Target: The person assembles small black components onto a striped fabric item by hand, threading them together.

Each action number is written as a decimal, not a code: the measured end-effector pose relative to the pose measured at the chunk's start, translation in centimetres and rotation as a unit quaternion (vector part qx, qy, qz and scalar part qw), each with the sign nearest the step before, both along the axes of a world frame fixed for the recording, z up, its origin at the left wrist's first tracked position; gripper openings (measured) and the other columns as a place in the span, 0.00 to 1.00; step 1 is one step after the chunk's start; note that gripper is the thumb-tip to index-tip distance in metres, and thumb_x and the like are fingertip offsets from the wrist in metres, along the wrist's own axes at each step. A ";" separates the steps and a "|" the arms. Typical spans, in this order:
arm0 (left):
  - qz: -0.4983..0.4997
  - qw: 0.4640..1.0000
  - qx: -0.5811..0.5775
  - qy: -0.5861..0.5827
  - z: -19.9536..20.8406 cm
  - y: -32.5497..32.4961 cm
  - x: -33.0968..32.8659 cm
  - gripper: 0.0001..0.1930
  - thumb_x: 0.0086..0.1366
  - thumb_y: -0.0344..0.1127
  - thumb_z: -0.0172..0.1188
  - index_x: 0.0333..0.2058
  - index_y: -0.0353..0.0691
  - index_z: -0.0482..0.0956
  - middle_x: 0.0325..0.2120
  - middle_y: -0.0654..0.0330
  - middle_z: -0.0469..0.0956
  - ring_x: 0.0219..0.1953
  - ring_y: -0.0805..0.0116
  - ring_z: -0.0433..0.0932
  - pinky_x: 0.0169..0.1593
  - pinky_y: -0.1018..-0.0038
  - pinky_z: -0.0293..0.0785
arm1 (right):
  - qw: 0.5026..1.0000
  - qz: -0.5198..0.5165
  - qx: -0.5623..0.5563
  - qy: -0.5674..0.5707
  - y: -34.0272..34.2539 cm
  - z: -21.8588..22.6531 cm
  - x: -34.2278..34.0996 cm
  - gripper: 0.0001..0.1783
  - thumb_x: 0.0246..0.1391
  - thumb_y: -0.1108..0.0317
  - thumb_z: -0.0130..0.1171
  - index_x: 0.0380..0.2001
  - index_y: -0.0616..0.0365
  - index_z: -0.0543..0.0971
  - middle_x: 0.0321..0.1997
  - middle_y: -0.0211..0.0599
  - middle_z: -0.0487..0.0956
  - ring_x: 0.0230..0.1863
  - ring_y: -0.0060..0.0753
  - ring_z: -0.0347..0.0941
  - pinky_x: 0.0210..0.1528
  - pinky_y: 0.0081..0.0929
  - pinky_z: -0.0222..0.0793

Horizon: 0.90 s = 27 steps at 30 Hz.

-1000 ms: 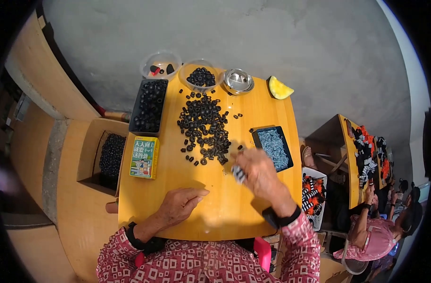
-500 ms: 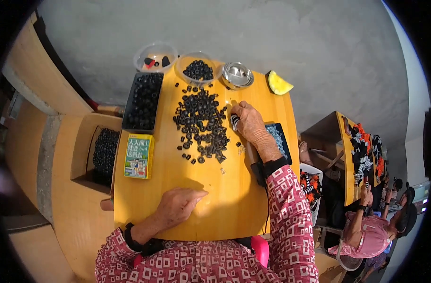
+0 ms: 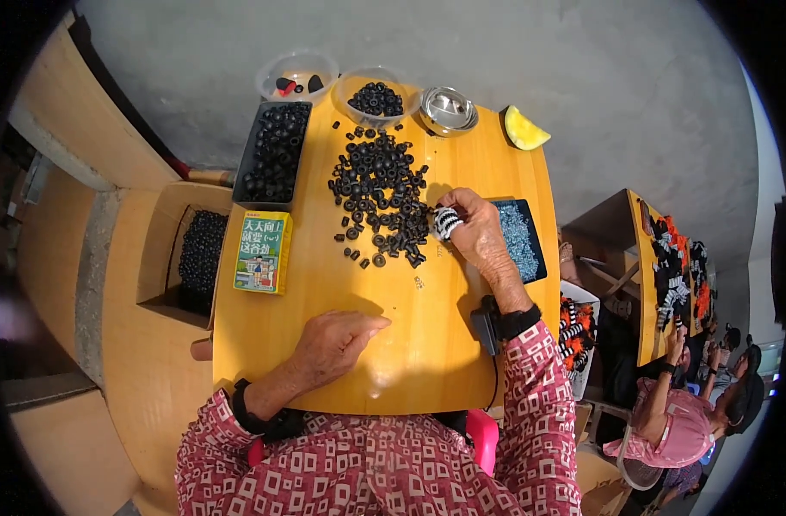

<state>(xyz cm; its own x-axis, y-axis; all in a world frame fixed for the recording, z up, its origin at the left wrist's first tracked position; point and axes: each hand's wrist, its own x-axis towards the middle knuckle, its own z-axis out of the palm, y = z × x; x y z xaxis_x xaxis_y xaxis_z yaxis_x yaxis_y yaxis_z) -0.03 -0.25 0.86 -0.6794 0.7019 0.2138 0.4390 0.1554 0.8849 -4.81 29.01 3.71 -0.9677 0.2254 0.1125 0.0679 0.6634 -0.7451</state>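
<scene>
My right hand point(image 3: 479, 230) is closed on a small black-and-white striped piece point(image 3: 447, 223), pinched between thumb and fingers. It is beside the lower right of a loose pile of black ring-shaped beads point(image 3: 376, 176). Part of the striped piece is hidden by the fingers. My left hand point(image 3: 334, 346) rests over the near part of the table, closed, its thumb and forefinger pressed together and pointing right. Whether anything small sits between those fingertips cannot be seen.
Around the yellow table point(image 3: 410, 378) stand a black tray of black beads point(image 3: 274, 153), clear tubs, one holding beads point(image 3: 376, 99), metal bowls point(image 3: 449, 110), a yellow wedge point(image 3: 525, 129), a green-and-yellow box point(image 3: 262, 252) and a tray of blue beads point(image 3: 518, 241). Another person point(image 3: 668, 426) sits at the right.
The view has shifted, so the table things appear higher. My right hand has drawn the striped piece a little nearer to me, showing more of it and the blue-bead tray. My left hand stays closed.
</scene>
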 end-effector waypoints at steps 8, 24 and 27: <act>0.009 1.000 -0.003 0.022 -0.4 -0.2 0.6 0.09 0.67 0.31 0.57 0.43 0.41 0.83 0.36 0.52 0.84 0.38 0.53 0.83 0.43 0.62 0.79 | 0.995 -0.016 -0.031 0.089 -2.8 1.5 5.6 0.07 0.50 0.78 0.64 0.33 0.63 0.77 0.26 0.37 0.75 0.27 0.25 0.73 0.31 0.26 0.71; 0.107 0.978 -0.059 0.170 0.3 0.7 -0.5 0.22 0.64 0.33 0.60 0.58 0.39 0.74 0.56 0.45 0.75 0.59 0.45 0.73 0.61 0.57 0.69 | 0.969 0.043 0.201 0.138 -4.4 -0.4 9.8 0.14 0.43 0.77 0.65 0.37 0.60 0.78 0.34 0.44 0.76 0.39 0.52 0.76 0.42 0.42 0.74; 0.115 0.959 -0.163 0.200 0.0 1.5 -0.6 0.32 0.62 0.37 0.63 0.65 0.40 0.66 0.66 0.42 0.63 0.68 0.43 0.61 0.69 0.52 0.56 | 0.964 0.039 0.212 0.154 -4.0 -1.5 10.2 0.13 0.44 0.77 0.65 0.37 0.59 0.79 0.35 0.44 0.76 0.40 0.52 0.75 0.42 0.41 0.73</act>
